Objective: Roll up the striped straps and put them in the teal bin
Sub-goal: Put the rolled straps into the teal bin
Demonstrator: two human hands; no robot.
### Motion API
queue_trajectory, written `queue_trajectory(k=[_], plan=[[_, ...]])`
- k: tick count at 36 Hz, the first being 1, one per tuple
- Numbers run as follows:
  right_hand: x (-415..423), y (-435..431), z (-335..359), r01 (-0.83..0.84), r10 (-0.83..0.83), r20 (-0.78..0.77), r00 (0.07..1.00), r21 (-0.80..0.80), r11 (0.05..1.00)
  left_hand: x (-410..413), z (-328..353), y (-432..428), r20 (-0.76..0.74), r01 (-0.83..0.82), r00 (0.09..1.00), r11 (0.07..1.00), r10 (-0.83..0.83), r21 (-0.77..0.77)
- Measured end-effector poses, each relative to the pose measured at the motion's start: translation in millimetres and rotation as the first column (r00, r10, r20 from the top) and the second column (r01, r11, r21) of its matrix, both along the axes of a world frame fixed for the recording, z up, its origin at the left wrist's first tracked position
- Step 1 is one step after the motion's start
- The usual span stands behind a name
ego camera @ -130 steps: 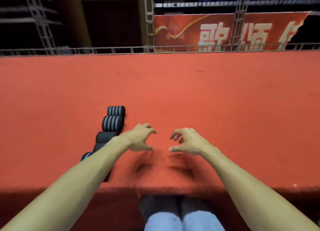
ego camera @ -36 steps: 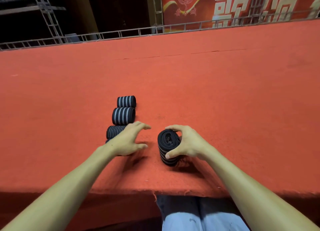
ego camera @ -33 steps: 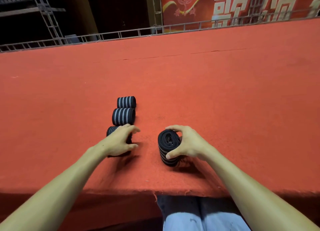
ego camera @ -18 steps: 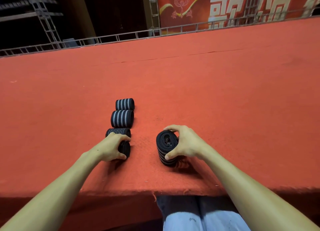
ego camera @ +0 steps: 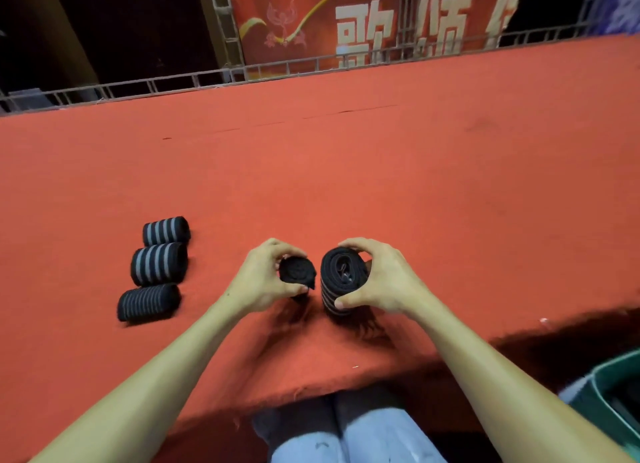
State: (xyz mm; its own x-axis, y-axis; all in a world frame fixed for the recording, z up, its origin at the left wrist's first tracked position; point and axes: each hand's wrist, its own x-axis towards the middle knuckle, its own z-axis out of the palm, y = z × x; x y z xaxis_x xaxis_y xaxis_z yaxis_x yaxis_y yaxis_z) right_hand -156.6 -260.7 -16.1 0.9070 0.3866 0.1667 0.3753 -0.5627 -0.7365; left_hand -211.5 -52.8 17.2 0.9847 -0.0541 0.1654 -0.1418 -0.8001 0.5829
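Left hand curled round small roll, right hand gripped large roll; both well left of teal bin. Soft, light; likely unwinds unless squeezed across wraps.

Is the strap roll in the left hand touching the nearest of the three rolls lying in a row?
Apart. The head view shows bare red cloth between the small roll gripped by the left hand and the nearest lying roll.
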Motion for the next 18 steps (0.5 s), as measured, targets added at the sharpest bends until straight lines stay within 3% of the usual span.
queue_trajectory(k=[8, 18], plan=[[-14.0, -144.7, -9.0, 0.375, -0.375, -0.01, 0.927, 0.039, 0.926, 53.9, -16.6, -137.3, -0.026, 0.317, 0.945, 0.932, -0.326, -0.176], [-78.9, -311.6, -33.3, 0.771, -0.77, -0.038, 0.636, -0.016, 0.637, 88.0, -50.8, -321.2, 0.086, 0.618, 0.785, 0.763, -0.614, -0.188]])
